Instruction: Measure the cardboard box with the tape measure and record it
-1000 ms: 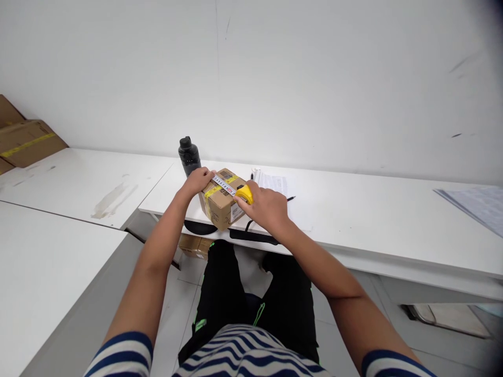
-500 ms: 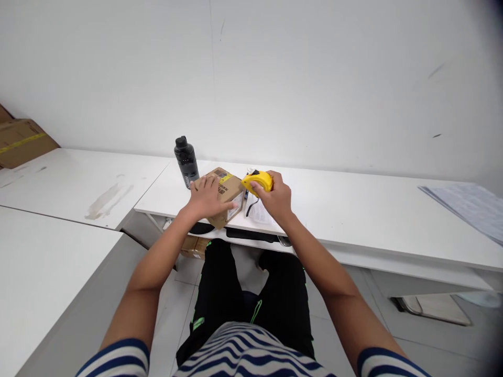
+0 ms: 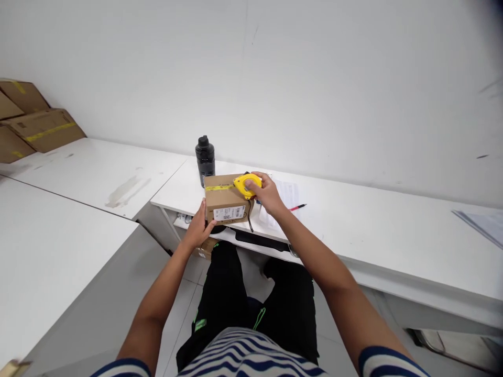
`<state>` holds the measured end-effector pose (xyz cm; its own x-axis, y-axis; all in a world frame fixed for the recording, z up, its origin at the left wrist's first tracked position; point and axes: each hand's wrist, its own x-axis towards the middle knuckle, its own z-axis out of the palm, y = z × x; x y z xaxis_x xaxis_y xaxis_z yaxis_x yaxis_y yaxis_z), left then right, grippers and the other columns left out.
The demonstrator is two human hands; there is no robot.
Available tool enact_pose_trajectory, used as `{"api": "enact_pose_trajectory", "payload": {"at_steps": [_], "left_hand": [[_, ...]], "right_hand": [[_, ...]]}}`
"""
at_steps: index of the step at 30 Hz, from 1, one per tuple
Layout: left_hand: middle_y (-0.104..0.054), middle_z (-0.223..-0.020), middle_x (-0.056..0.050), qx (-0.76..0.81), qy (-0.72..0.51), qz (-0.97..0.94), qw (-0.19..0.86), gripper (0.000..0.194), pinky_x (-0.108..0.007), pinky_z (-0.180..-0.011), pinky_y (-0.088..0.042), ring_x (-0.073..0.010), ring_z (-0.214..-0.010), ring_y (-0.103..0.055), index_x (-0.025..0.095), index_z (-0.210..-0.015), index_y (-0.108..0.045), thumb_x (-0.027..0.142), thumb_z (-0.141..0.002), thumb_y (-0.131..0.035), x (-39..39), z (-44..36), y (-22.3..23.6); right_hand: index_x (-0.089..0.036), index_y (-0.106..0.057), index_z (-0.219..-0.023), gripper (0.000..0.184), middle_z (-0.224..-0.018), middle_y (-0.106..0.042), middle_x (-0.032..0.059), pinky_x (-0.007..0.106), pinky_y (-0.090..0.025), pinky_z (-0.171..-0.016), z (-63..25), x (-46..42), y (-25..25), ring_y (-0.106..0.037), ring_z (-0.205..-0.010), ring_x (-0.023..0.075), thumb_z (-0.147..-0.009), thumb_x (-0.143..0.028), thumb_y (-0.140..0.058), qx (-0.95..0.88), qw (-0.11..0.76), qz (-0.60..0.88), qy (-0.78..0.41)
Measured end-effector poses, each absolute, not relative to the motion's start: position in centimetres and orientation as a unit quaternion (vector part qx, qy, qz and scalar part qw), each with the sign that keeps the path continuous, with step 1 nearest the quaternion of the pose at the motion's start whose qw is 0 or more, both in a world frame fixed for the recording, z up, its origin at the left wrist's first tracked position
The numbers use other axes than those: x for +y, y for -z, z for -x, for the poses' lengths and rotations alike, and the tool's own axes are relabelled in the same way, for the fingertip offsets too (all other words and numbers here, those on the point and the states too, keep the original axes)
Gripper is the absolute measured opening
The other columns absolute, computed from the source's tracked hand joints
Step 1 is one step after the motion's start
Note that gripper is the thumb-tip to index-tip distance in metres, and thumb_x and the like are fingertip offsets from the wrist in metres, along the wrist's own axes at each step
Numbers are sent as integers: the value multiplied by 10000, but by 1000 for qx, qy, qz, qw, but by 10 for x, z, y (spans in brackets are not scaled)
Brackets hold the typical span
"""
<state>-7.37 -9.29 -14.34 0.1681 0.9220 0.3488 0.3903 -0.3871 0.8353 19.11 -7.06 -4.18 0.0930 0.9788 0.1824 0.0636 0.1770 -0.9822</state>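
A small cardboard box with yellow tape and a white label sits at the front edge of the white desk. My left hand grips its near left corner, thumb on the front face and fingers along the side. My right hand is closed around a yellow tape measure, held over the box's top right part. A dark wrist strap hangs from the tape measure down the box's right side. Whether any blade is pulled out cannot be made out.
A dark water bottle stands behind the box. Printed paper and a red-black pen lie right of it. More sheets rest at far right. Taped cartons are stacked at far left. A white wall rises behind the desk.
The box has been turned so its labelled side faces me. My left hand went from its top to its left corner. The tape measure has moved over the box. The view shifted left.
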Motion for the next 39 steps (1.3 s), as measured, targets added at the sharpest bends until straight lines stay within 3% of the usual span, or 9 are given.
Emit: {"api": "enact_pose_trajectory", "payload": {"at_steps": [2,6,10,14,20,28,39], "left_hand": [[-367,-1604,-198,469,-467,-682,311,897,-482,-1244,-243,-332,-1518,-314,208,-1505,-403,569,-754,-735,-86,66,140],[-251,-1668,-154,441,-563,-617,329,910,-436,-1252,-225,-277,-1548,-250,241,-1551,-306,518,-798,-736,-73,50,125],[-415,-1582,-145,432,-607,-524,413,775,-420,-1198,-341,-287,-1473,-398,244,-1478,-420,529,-822,-720,-61,26,110],[-530,-1480,-136,440,-615,-472,453,655,-422,-1149,-406,-287,-1370,-517,233,-1430,-462,477,-863,-683,-54,13,108],[-418,-1585,-112,406,-615,-489,466,774,-393,-1131,-424,-269,-1397,-489,277,-1565,-263,394,-896,-634,-51,15,117],[-462,-1568,-72,440,-609,-516,412,630,-363,-1172,-371,-257,-1422,-460,241,-1532,-402,354,-932,-559,-58,14,110],[-583,-1465,-74,471,-597,-496,420,577,-349,-1138,-402,-252,-1362,-525,198,-1487,-504,294,-919,-533,-65,12,96]], "right_hand": [[-234,-539,-1279,772,-993,-721,34,333,-565,-704,-185,-65,32,-686,-834,203,-667,-644,-769,-591,521,495,-366],[-246,-628,-1216,572,-1142,-721,41,393,-523,-881,-172,-49,2,-672,-988,240,-753,-566,-730,-733,432,478,-218],[-226,-603,-1295,508,-1273,-684,71,401,-478,-942,-147,-26,-17,-639,-1087,263,-857,-484,-621,-825,348,420,-148],[-223,-571,-1348,514,-1294,-667,89,400,-476,-909,-127,-11,-14,-627,-1088,279,-893,-463,-576,-866,257,414,-111],[-191,-542,-1342,452,-1191,-675,122,370,-474,-839,-125,-10,-7,-633,-979,267,-943,-403,-559,-886,201,414,-61],[-180,-529,-1326,446,-1095,-656,127,331,-450,-758,-130,-14,-10,-622,-912,263,-967,-443,-551,-904,152,398,20],[-237,-570,-1253,379,-1039,-679,83,331,-474,-777,-202,-42,-5,-648,-905,250,-936,-443,-584,-870,173,461,-27]]}}
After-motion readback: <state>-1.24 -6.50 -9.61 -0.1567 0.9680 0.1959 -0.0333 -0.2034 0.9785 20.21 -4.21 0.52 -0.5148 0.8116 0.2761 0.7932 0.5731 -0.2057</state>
